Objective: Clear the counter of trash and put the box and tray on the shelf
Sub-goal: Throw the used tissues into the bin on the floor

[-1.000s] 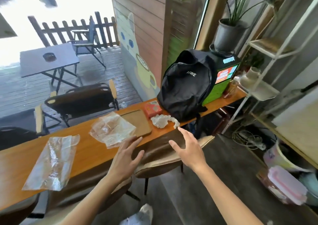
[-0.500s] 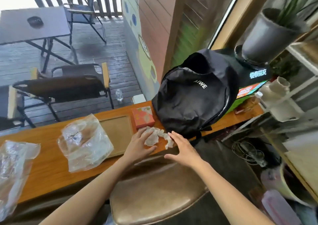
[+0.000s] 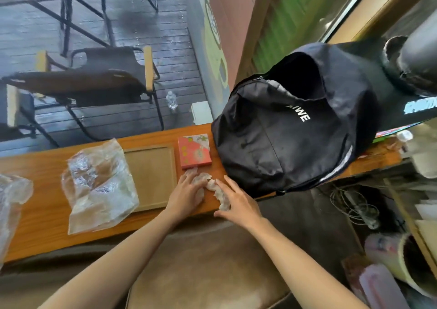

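**A:** Hands first. What are they on?

**B:** Both on the crumpled tissue (image 3: 214, 186), near the counter's front edge. My left hand (image 3: 186, 196) lies over its left part, fingers bent down onto it. My right hand (image 3: 238, 201) covers the right part, fingers spread and fairly straight, thumb at the counter (image 3: 42, 204) edge. Whether either hand has actually pinched the tissue, I cannot tell; they press on it.

**A:** The box?

**B:** Pink box (image 3: 194, 151), flat on the counter just beyond my left fingertips, touching or nearly touching the tissue.

**A:** Tray?

**B:** Wooden tray (image 3: 151, 176), just left of the box and of my left hand, lying flat.

**A:** Other trash?

**B:** A clear plastic bag (image 3: 99, 186) overlaps the tray's left edge. A second plastic bag (image 3: 11, 197) sits at the far left, cut off by the frame.

**A:** Right side?

**B:** Black backpack (image 3: 290, 129), open at the top, standing on the counter just right of the box. Brown seat (image 3: 203, 271) below my forearms.
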